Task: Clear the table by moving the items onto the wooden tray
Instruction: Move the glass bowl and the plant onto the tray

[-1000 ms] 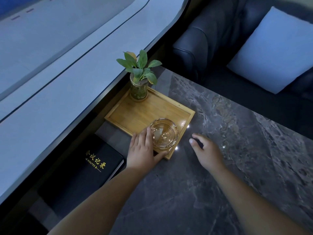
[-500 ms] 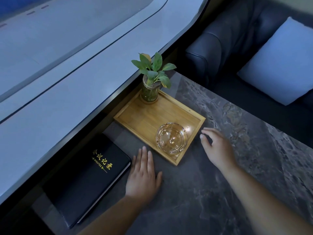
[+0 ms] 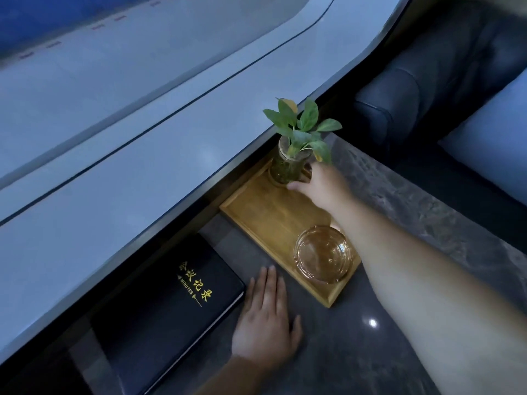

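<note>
A wooden tray (image 3: 265,212) lies on the dark marble table (image 3: 356,352) by its left edge. A clear glass ashtray (image 3: 322,255) sits in the tray's near corner. At the tray's far corner stands a glass jar with a green plant (image 3: 286,166). My right hand (image 3: 322,186) reaches across the tray and wraps the jar's lower right side, thumb at its base. My left hand (image 3: 265,323) lies flat on the table, holding nothing, between the tray and a black notebook with gold lettering (image 3: 171,303).
A pale curved ledge (image 3: 142,138) runs along the table's left side, close to the tray and notebook. A dark sofa (image 3: 427,89) with a light blue cushion (image 3: 490,155) stands beyond the table's far edge.
My left hand let go of the ashtray on the tray and drew back to lie flat on the table. My right hand moved from beside the tray forward to the plant jar.
</note>
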`<state>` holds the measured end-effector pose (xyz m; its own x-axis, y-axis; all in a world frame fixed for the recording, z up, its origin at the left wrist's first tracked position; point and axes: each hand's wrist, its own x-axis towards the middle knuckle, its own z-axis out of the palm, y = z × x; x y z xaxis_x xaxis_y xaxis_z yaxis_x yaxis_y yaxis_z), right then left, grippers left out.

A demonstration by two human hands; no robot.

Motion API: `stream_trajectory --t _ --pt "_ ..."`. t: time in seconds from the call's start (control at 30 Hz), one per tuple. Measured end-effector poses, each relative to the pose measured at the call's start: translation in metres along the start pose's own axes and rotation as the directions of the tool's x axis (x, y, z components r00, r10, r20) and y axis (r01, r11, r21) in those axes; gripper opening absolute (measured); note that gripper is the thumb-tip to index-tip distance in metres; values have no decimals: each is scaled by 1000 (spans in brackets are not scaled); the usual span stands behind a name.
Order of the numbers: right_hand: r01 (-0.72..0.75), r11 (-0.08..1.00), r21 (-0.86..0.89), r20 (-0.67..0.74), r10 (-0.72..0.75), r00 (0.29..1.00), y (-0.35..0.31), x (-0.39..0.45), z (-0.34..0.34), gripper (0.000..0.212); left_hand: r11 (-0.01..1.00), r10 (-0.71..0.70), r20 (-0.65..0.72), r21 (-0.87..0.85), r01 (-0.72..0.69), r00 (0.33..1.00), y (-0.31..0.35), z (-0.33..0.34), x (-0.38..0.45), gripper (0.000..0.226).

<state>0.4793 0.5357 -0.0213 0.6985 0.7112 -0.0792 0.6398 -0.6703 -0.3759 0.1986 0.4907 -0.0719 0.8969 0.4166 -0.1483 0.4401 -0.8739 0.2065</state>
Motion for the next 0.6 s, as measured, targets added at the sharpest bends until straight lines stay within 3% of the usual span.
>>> stream_trajectory --t 0.23,0.47,0.6 --pt "-5 973 232 -88 26 996 -8 11 20 85 1000 -1 -38 -11 0 999 -1 0 -1 72" --pt "7 977 211 -153 26 988 -11 13 27 71 1000 -7 -42 -2 7 999 0 -4 -1 71" --pt "-15 981 195 -145 44 988 -13 10 30 77 1000 -6 -45 6 6 999 -1 -3 -1 72"
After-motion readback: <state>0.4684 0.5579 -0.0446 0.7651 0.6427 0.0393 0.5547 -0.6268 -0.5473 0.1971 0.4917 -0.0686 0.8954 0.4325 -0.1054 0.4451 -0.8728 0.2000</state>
